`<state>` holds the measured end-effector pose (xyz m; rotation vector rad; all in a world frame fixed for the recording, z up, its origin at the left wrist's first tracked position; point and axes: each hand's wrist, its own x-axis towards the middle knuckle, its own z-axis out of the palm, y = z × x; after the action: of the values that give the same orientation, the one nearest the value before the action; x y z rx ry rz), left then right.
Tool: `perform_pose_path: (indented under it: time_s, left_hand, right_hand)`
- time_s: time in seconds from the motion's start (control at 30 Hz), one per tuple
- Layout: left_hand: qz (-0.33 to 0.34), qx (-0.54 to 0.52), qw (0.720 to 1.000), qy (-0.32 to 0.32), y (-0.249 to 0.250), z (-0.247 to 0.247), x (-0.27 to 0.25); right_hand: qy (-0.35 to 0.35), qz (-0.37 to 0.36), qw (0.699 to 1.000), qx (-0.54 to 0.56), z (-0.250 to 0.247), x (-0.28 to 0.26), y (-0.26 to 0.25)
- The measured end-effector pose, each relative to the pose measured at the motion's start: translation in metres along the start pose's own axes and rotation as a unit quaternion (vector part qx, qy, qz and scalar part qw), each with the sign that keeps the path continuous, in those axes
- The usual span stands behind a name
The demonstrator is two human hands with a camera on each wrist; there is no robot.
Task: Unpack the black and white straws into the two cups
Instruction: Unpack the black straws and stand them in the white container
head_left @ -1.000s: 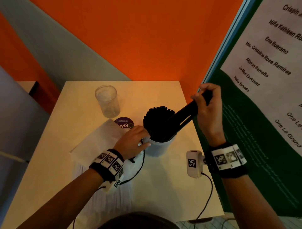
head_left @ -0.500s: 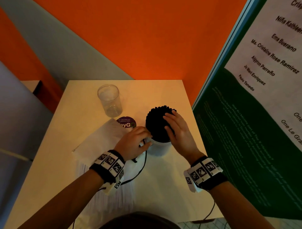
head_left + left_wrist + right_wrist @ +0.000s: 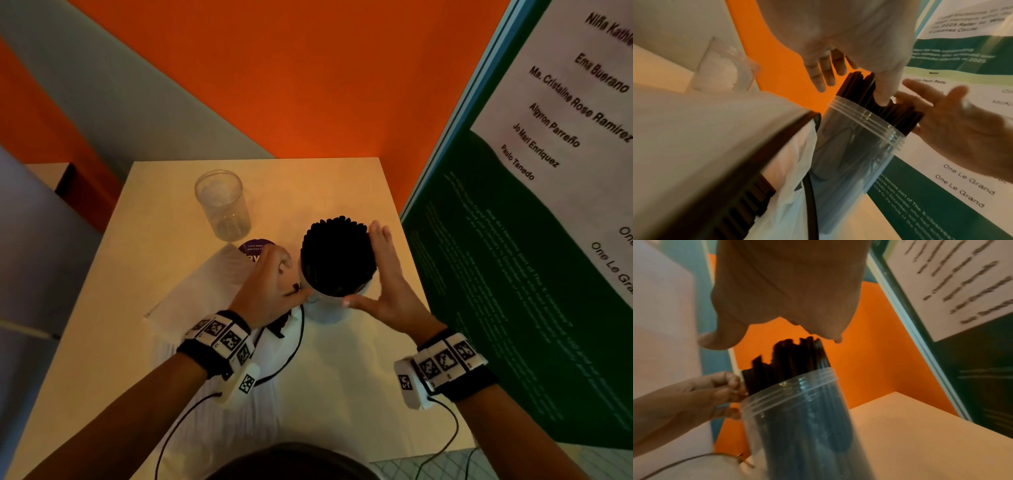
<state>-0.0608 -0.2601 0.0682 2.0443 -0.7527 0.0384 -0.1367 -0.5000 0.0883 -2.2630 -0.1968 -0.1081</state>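
The head camera looks steeply down at the table (image 3: 171,342), both forearms entering from the bottom edge. Each wrist camera sits low and very close, tilted upward past its own palm. All three views share the clear cup (image 3: 322,308) (image 3: 855,146) (image 3: 797,426) of black straws (image 3: 337,255) (image 3: 865,91) (image 3: 789,363) at centre.

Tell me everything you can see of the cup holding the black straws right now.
The cup with the black straws is a clear plastic tumbler with ridged rings under its rim, standing upright near the middle of the table. It is packed with black straws whose uneven tips rise above the rim. The left hand grips its rim side; the right hand, fingers straight, lies flat against the straws opposite. An empty cup stands apart behind it.
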Motion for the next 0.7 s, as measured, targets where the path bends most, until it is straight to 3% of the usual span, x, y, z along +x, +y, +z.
perform_pose_path:
  time_s: [0.07,0.13,0.2,0.43,0.7]
  left_hand:
    - [-0.063,-0.017,0.998,-0.011,-0.006,0.004,0.006]
    - [-0.151,-0.046,0.985,-0.067,-0.009,0.008,0.016]
    - [-0.196,-0.084,0.969,-0.128,-0.011,0.011,0.028]
    - [-0.162,-0.184,0.942,-0.228,0.002,0.026,0.058]
    - [-0.162,-0.239,0.944,-0.160,-0.008,0.017,0.064]
  right_hand:
    - [-0.024,0.073,0.996,0.039,-0.005,0.001,0.013]
    - [-0.068,0.134,0.987,0.051,-0.007,0.004,0.027]
    - [-0.100,0.153,0.981,0.063,-0.007,0.008,0.036]
    - [-0.114,0.144,0.977,0.108,-0.003,0.039,0.027]
    - [-0.054,0.139,0.968,0.204,-0.010,0.043,0.031]
